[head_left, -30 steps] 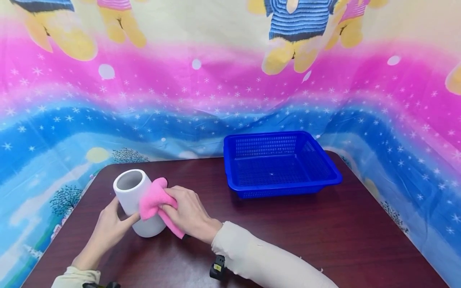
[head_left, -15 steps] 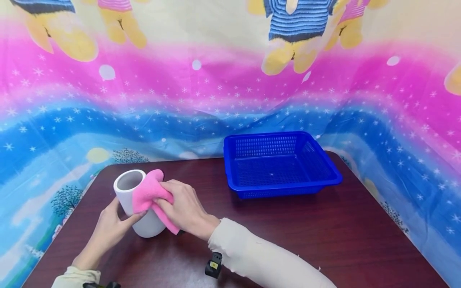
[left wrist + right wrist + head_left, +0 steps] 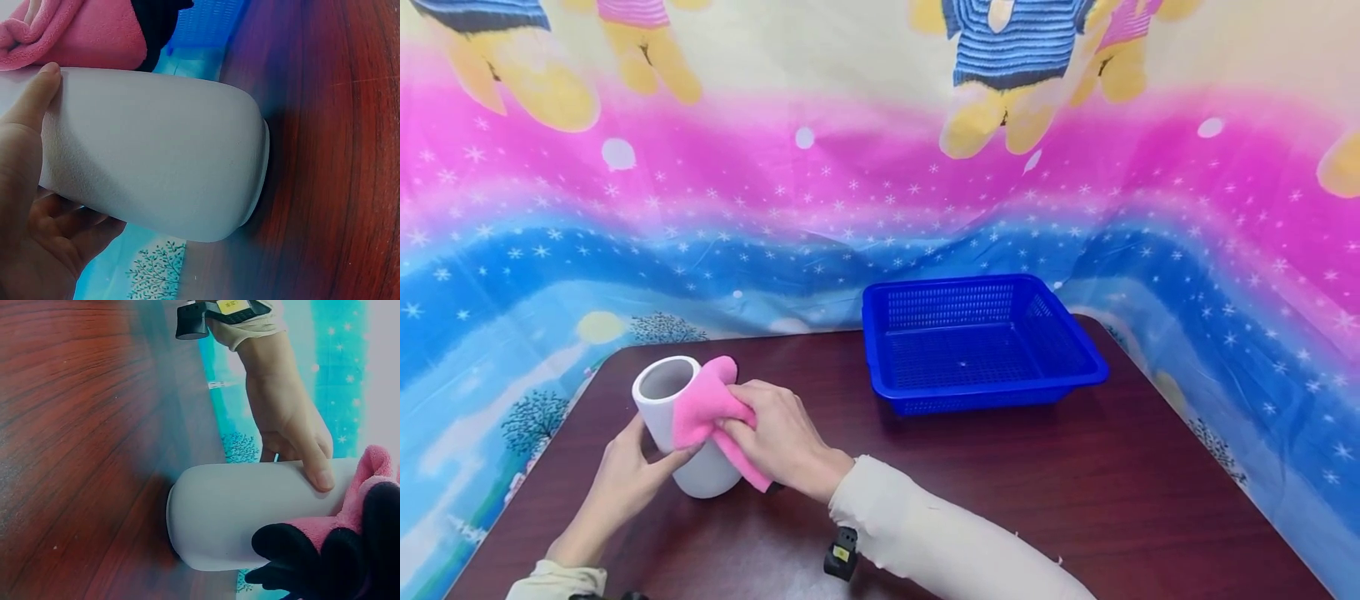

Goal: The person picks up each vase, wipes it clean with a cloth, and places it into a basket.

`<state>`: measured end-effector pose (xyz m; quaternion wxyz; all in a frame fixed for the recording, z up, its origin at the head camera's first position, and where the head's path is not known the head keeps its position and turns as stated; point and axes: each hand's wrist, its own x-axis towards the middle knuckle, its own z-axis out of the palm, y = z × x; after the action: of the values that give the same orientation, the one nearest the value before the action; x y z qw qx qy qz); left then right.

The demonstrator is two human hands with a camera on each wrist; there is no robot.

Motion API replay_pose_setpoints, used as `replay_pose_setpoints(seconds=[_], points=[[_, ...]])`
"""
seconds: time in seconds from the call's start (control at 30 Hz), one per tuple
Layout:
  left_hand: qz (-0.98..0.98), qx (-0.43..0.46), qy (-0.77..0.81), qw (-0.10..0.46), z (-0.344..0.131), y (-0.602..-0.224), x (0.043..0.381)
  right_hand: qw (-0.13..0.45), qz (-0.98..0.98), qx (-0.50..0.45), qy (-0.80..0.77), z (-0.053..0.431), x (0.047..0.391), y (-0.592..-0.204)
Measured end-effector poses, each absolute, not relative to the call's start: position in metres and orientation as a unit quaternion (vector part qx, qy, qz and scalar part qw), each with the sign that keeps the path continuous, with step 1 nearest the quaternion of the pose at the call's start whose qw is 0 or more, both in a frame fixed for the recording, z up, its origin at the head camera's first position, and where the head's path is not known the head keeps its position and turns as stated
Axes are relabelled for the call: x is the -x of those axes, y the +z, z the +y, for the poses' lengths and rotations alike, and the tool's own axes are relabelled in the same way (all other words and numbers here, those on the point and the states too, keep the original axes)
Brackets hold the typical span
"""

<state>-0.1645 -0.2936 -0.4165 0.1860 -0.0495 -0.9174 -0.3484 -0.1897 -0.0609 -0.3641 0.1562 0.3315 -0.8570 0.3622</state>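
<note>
A smooth white vase (image 3: pixel 707 471) with a round open mouth stands on the table at the left, leaning slightly in the head view. My left hand (image 3: pixel 628 479) grips its near left side, thumb across the front and fingers behind, as the left wrist view also shows. Bunched in my right hand (image 3: pixel 786 433) is a pink cloth (image 3: pixel 703 408), pressed against the vase's upper right side just below the rim. Black backing of the cloth (image 3: pixel 337 556) shows in the right wrist view and hides most of the right fingers there.
A blue plastic basket (image 3: pixel 985 387) with perforated walls sits toward the back right of the dark wood table (image 3: pixel 1000 483). Behind the table hangs a printed cloth backdrop (image 3: pixel 820 183). Small black devices are strapped at both wrists.
My right hand has slid the pink cloth left and slightly up across the vase, covering more of its front. The left hand keeps its grip, and the head view has shifted slightly.
</note>
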Motion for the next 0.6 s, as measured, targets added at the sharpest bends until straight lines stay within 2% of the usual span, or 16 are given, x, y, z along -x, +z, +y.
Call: replay_pose_setpoints(seconds=[0.6], points=[[-0.919,0.048,-0.342,0.187,-0.2943,-0.4177,0.1658,0.145,-0.863,-0.344,0.34,-0.0619,0.1923,-0.3684]])
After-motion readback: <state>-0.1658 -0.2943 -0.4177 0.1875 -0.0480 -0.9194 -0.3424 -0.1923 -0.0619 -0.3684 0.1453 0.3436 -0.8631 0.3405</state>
